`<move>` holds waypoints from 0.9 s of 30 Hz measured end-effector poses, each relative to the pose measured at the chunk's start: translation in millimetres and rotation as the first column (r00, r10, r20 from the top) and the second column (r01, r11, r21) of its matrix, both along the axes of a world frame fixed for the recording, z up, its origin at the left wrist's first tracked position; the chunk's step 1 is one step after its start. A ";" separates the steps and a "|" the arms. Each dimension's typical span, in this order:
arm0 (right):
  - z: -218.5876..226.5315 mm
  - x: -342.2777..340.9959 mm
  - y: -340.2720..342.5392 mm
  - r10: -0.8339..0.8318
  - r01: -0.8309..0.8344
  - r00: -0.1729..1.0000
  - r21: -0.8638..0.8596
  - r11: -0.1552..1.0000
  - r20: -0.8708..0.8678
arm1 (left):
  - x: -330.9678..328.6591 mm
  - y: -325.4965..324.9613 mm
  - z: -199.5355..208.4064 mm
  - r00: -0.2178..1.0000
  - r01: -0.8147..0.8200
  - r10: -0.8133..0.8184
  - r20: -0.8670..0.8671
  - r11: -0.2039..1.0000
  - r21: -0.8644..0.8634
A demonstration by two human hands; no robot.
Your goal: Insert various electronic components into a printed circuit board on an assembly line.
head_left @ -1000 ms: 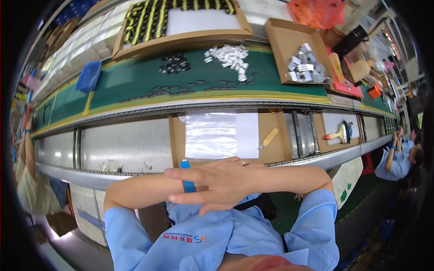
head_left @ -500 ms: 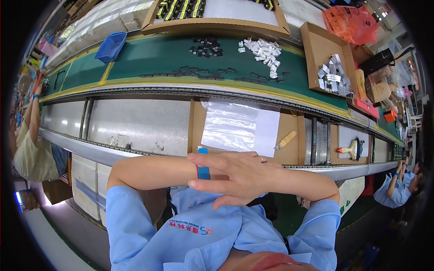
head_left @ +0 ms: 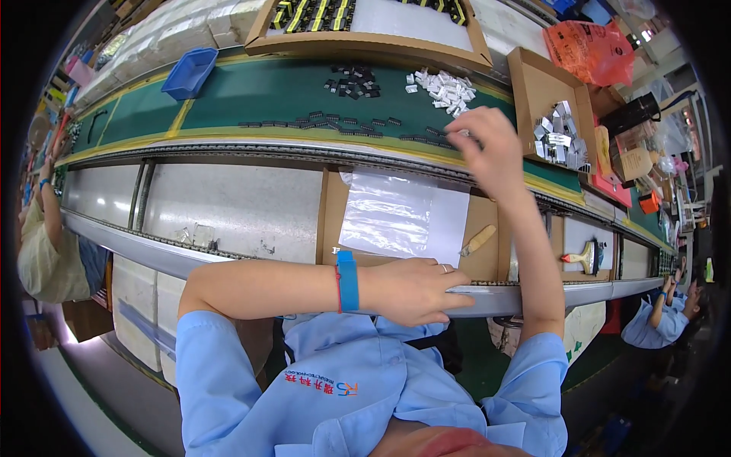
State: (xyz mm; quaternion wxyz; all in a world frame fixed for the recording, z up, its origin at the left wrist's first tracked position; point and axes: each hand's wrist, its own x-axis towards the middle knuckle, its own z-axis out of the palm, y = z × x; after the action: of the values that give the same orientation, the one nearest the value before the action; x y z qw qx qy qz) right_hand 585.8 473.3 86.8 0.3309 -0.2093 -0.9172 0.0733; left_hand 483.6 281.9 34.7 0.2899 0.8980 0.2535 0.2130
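Observation:
My left hand (head_left: 411, 291), a blue band (head_left: 347, 282) on its wrist, lies across the near metal rail (head_left: 487, 305) with fingers apart, holding nothing. Over the green work surface (head_left: 266, 84), my right hand (head_left: 489, 151) has its thumb and fingers drawn together beside a heap of small silver metal pieces (head_left: 445, 90). A bit of silver shows at its fingertips, but I cannot make out what is pinched. Small black multi-pin chips (head_left: 426, 139) lie in a row left of that hand. Farther back is a loose pile of black parts (head_left: 352, 82).
A cardboard tray (head_left: 525, 84) at right holds larger silver pieces. The far carton (head_left: 365, 44) has black-and-yellow parts. Nearer lie clear plastic bags (head_left: 388, 213), a wooden-handled tool (head_left: 480, 239) and a brush (head_left: 585, 257). A blue bin (head_left: 189, 74) stands left. Co-workers are at both sides.
My right hand has left my left hand and reached forward to the silver pieces, its fingers closing. My left hand has turned palm-down onto the rail.

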 end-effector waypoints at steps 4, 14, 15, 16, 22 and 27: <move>2.8 10.9 42.8 -0.110 0.166 0.969 -0.252 0.953 0.222 | -2.0 -0.2 -7.3 0.999 -0.020 0.019 0.046 0.999 0.032; -7.0 0.5 65.7 -0.155 0.211 0.912 -0.110 0.971 0.380 | 0.7 1.8 -13.0 0.998 -0.039 0.037 0.053 0.998 0.052; -11.2 -2.3 68.4 -0.155 0.212 0.911 -0.112 0.971 0.382 | 0.8 2.2 -12.5 0.998 -0.039 0.036 0.055 0.998 0.049; -17.1 -6.2 69.5 -0.201 0.217 0.918 -0.009 0.976 0.342 | 0.3 1.8 -12.0 0.998 -0.044 0.041 0.051 0.997 0.061; -32.6 -7.4 73.9 -0.313 0.296 0.925 0.108 0.949 0.216 | 0.8 -0.2 -12.3 0.997 -0.055 0.052 0.052 0.996 0.074; -28.4 -11.6 61.8 -0.182 0.179 0.965 0.034 0.983 0.187 | 0.5 -3.3 -12.5 0.996 -0.065 0.062 0.063 0.997 0.052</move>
State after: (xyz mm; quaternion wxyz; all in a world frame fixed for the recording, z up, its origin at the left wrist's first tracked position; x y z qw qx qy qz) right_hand 574.3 535.1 58.4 0.2492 -0.2952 -0.9223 0.0147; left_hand 484.1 278.6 22.2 0.2664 0.8899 0.2672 0.2562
